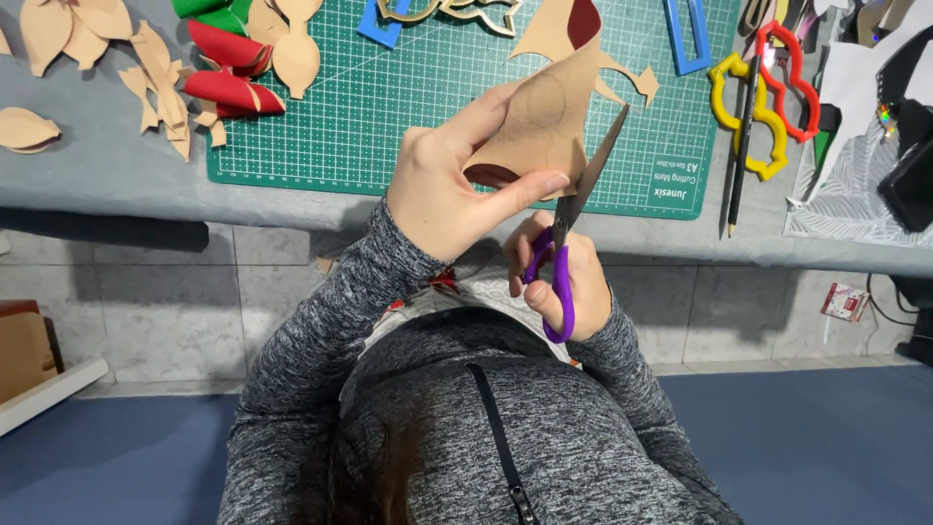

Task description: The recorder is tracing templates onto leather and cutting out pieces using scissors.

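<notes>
Centre frame, above the tabletop (107, 165) edge: tan paper (539, 122) is pinched by left hand (442, 190) fingers. Purple scissors (569, 233) are gripped by right hand (569, 282), blades parted. Paper should be turned into the blades, not the scissors.

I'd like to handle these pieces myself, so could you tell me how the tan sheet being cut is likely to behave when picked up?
The tan sheet curls over the left hand, so it is probably floppy. A thumb-and-finger pinch holds it up, suggesting lightness. The scissors in the right hand have reached its edge, so it probably cuts easily.
</notes>
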